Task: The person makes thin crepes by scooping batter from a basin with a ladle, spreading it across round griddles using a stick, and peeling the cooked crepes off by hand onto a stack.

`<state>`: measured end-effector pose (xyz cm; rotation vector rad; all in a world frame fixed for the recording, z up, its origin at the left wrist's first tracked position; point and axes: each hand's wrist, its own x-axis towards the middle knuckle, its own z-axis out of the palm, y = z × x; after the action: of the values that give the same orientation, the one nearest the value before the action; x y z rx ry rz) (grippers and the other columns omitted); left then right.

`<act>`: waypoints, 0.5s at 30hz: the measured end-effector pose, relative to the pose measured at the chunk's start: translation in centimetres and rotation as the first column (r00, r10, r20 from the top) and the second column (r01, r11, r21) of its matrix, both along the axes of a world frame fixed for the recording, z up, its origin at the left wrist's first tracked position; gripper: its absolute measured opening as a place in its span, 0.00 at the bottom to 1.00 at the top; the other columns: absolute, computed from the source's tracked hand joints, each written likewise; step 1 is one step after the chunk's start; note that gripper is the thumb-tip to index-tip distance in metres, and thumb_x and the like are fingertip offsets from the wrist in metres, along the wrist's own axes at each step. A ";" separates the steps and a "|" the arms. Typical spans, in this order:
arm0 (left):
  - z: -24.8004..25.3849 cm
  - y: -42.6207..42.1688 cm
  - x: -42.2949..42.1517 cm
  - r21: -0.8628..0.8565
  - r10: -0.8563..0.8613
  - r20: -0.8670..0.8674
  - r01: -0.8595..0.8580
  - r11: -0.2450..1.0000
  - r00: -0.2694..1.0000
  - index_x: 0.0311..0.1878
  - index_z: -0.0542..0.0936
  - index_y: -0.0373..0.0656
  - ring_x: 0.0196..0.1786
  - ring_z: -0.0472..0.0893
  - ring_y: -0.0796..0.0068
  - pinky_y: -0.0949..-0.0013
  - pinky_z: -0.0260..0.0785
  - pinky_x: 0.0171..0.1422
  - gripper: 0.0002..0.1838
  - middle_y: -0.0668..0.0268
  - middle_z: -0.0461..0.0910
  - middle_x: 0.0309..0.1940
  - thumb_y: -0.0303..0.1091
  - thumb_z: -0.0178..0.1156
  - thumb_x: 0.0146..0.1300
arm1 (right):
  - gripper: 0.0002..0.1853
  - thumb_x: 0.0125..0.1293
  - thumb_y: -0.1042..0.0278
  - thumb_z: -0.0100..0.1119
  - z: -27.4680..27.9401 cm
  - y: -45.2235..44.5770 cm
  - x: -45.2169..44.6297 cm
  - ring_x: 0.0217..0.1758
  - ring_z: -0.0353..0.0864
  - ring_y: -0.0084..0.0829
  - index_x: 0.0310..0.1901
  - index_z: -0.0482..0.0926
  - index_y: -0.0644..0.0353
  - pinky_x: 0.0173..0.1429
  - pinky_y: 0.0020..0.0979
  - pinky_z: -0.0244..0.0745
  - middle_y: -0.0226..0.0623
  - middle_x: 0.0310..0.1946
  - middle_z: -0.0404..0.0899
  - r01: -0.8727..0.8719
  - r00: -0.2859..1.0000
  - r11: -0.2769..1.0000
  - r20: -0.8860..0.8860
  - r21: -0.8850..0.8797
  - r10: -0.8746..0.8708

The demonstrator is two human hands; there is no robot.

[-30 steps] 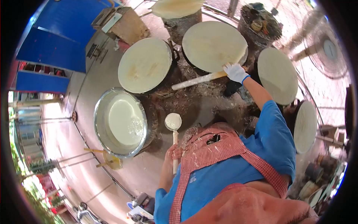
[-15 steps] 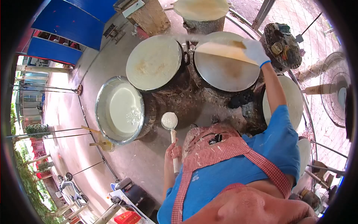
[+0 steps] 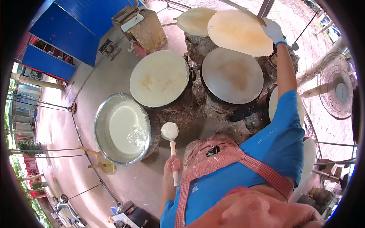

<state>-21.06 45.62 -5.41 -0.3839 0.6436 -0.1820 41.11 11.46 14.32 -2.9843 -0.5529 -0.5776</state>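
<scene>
Moved since the earlier frame: one pancake (image 3: 239, 33), from the brown-marked griddle (image 3: 231, 78) to just beyond it, beside a long stick (image 3: 244, 10). Right hand (image 3: 273, 30), gloved: fingers closed on the stick's end. Left hand (image 3: 173, 164), bare: fingers wrapped around a ladle (image 3: 173, 146) of white batter (image 3: 169, 130).

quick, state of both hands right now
Left hand: closed, holding the ladle.
Right hand: closed, gloved, holding the long stick; whether it also grips the thin sheet can't be told.
</scene>
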 end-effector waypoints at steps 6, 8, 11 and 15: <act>0.2 2.0 0.8 0.106 -0.007 -0.013 0.008 0.994 1.000 0.52 0.72 0.49 0.12 0.54 0.86 0.83 0.48 0.11 0.14 0.74 0.53 0.13 0.32 0.44 0.65 | 0.15 0.54 0.57 0.50 4.5 4.9 7.0 0.35 0.78 0.43 0.34 0.74 0.61 0.40 0.40 0.71 0.46 0.29 0.77 -0.235 0.918 0.961 0.291 -0.149 0.270; 0.6 1.2 1.9 0.099 0.081 -0.010 -0.079 0.992 0.997 0.53 0.72 0.44 0.11 0.54 0.87 0.82 0.49 0.10 0.15 0.73 0.54 0.12 0.31 0.44 0.64 | 0.13 0.49 0.62 0.49 7.0 7.7 7.8 0.28 0.78 0.42 0.30 0.78 0.63 0.35 0.39 0.73 0.47 0.25 0.78 -0.275 0.896 0.947 0.314 -0.166 0.315; 0.5 -0.1 3.5 0.002 0.197 0.006 -0.197 0.980 0.980 0.54 0.71 0.44 0.10 0.53 0.88 0.83 0.49 0.10 0.15 0.74 0.54 0.12 0.30 0.45 0.64 | 0.13 0.44 0.67 0.47 11.3 13.6 9.0 0.21 0.79 0.42 0.25 0.80 0.65 0.30 0.38 0.75 0.50 0.20 0.77 -0.239 0.959 0.968 0.137 -0.077 0.248; 1.0 -1.8 5.2 0.158 0.318 -0.074 -0.304 0.939 0.945 0.55 0.68 0.41 0.10 0.53 0.88 0.83 0.49 0.10 0.16 0.74 0.54 0.12 0.30 0.45 0.64 | 0.12 0.42 0.68 0.49 10.7 15.8 16.7 0.20 0.78 0.39 0.22 0.79 0.66 0.29 0.35 0.74 0.52 0.18 0.77 -0.096 0.984 0.984 -0.136 0.148 0.117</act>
<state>-15.83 43.80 -4.41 -0.3511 0.6798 0.1871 57.85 27.29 25.01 -2.8145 -0.6275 -0.3716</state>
